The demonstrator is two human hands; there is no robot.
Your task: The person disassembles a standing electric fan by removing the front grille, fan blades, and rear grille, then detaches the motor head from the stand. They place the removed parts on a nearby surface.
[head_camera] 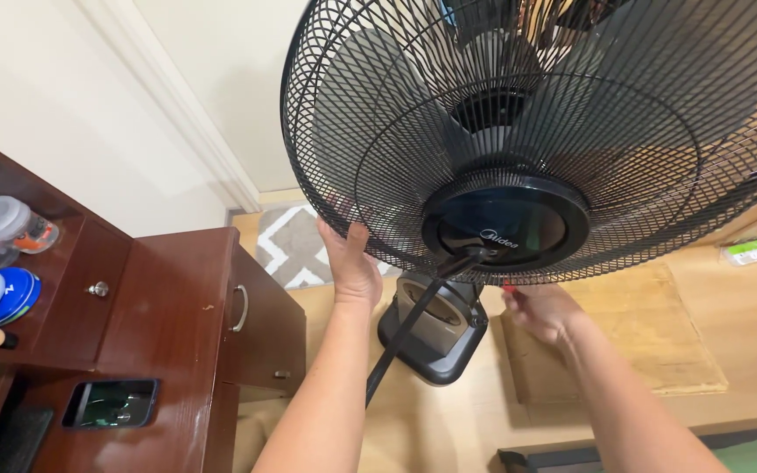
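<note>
A big black fan [536,131] filled the top of the picture, from 11 to 2 o'clock. Its wire cage [352,149] curved over grey blades [370,105], with a round dark cap [505,226] in the middle. The left hand [352,263] pressed flat on the cage's lower rim near the centre. The right hand [541,311] was under the cage at about 5 o'clock, fingers curled; what it pinched was too small to tell. A black pole [413,324] ran down to the fan's base [435,333] on the wood floor [746,324]. At 8 o'clock stood a brown cabinet [177,307] with a phone [111,403] on top. Jars [6,223] sat on its shelf at 9 o'clock. A patterned rug [286,245] lay behind.
</note>
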